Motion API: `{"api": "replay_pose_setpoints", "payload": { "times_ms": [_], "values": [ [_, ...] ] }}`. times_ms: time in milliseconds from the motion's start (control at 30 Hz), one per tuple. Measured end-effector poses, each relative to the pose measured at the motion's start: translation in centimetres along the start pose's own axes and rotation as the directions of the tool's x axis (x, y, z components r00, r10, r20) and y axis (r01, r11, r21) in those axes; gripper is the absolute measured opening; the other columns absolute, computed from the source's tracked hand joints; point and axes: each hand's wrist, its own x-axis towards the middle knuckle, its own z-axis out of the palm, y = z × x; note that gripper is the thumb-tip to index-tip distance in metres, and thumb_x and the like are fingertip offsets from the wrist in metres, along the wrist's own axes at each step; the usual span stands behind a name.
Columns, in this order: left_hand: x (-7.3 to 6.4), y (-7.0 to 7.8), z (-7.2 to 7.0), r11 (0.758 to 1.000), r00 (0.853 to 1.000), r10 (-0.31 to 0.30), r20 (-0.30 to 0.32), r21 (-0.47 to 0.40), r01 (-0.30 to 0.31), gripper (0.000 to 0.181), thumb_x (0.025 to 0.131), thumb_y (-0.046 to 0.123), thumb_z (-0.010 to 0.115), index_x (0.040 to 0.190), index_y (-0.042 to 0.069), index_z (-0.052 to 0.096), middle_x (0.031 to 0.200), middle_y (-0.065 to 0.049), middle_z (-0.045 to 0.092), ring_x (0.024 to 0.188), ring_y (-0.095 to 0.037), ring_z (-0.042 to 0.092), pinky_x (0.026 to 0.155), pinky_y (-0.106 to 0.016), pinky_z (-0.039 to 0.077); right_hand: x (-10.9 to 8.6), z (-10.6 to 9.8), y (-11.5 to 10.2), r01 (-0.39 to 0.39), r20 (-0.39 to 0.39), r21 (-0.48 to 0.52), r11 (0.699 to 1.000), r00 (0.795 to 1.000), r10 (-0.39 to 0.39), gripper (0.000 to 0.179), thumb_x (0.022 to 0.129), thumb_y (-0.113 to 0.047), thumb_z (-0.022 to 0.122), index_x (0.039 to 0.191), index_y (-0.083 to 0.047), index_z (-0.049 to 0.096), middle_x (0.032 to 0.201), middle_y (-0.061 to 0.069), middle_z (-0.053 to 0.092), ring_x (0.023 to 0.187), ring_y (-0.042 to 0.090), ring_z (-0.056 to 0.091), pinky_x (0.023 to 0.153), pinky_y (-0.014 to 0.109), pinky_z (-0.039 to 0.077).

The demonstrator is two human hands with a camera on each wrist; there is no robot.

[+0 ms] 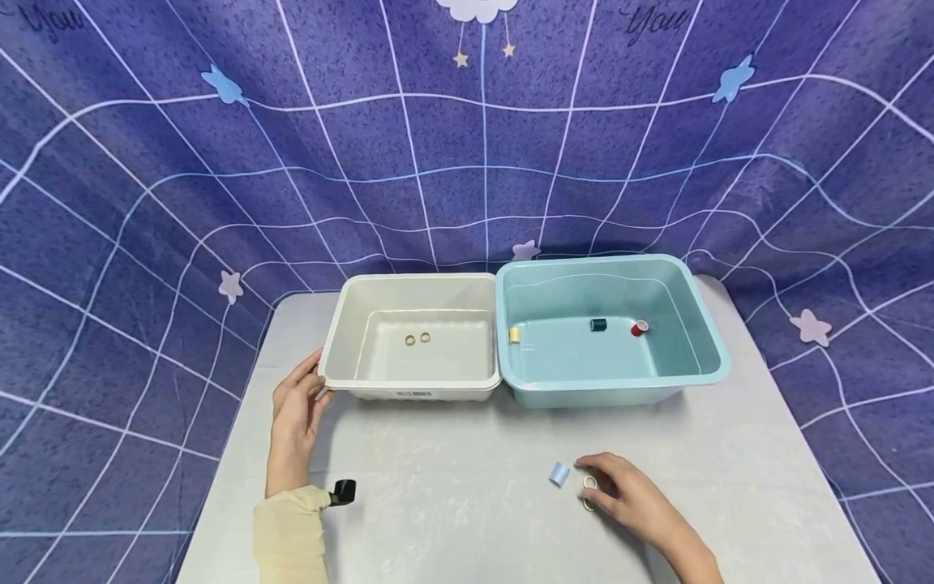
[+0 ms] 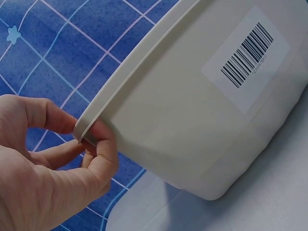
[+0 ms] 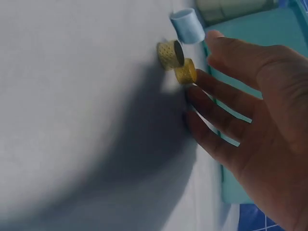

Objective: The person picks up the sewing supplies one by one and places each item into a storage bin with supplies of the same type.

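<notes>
My left hand (image 1: 295, 414) grips the left front corner of a white plastic bin (image 1: 413, 385), thumb and fingers about its rim in the left wrist view. Two small gold rings, one a ring thimble (image 1: 410, 341), lie inside. My right hand (image 1: 631, 495) is low over the table at the right, fingers spread and loosely bent. By its fingertips are two dimpled gold ring thimbles, one nearer (image 3: 186, 71) and one farther (image 3: 171, 54). A light blue thread spool (image 1: 559, 474) lies just left of the index fingertip.
A teal bin (image 1: 613, 394) stands against the white one on the right. It holds a yellow spool (image 1: 515, 336), a dark green spool (image 1: 598, 324) and a red spool (image 1: 639, 328). A blue patterned curtain (image 1: 452, 178) hangs behind the table (image 1: 438, 487).
</notes>
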Motion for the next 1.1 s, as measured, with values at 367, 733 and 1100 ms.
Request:
{"api": "replay_pose_setpoints", "payload": {
  "times_ms": [367,733,1100],
  "values": [
    [0.1,-0.1,0.1,1.000,1.000,0.002,-0.024,0.014,-0.002,0.057,0.101,-0.009,0.040,0.156,0.004,0.047,0.121,0.005,0.067,0.105,-0.008,0.069,0.082,-0.019,0.063,1.6,1.3,-0.8,0.069,-0.036,-0.097,0.993,0.997,-0.072,0.042,0.088,-0.032,0.084,0.125,-0.016,0.071,0.117,-0.007,0.073,0.101,0.012,0.063,0.084,0.034,0.055],
    [0.0,-0.2,-0.1,0.999,0.999,0.038,0.012,-0.020,-0.038,0.057,0.101,-0.009,0.041,0.156,0.000,0.044,0.115,0.006,0.071,0.099,-0.006,0.071,0.082,-0.020,0.064,1.9,2.6,-1.3,0.080,-0.088,-0.239,0.968,0.991,-0.103,0.037,0.081,-0.029,0.088,0.115,-0.021,0.075,0.111,-0.011,0.072,0.099,0.010,0.062,0.082,0.036,0.053],
    [-0.1,-0.2,0.0,0.999,0.999,0.033,0.009,-0.022,-0.033,0.056,0.102,-0.010,0.039,0.156,0.001,0.045,0.121,0.003,0.070,0.106,-0.009,0.072,0.084,-0.020,0.063,2.0,2.8,-1.8,0.097,-0.091,-0.249,0.964,0.988,-0.123,0.034,0.082,-0.028,0.088,0.113,-0.021,0.075,0.108,-0.013,0.072,0.098,0.011,0.063,0.077,0.031,0.048]
  ]
}}
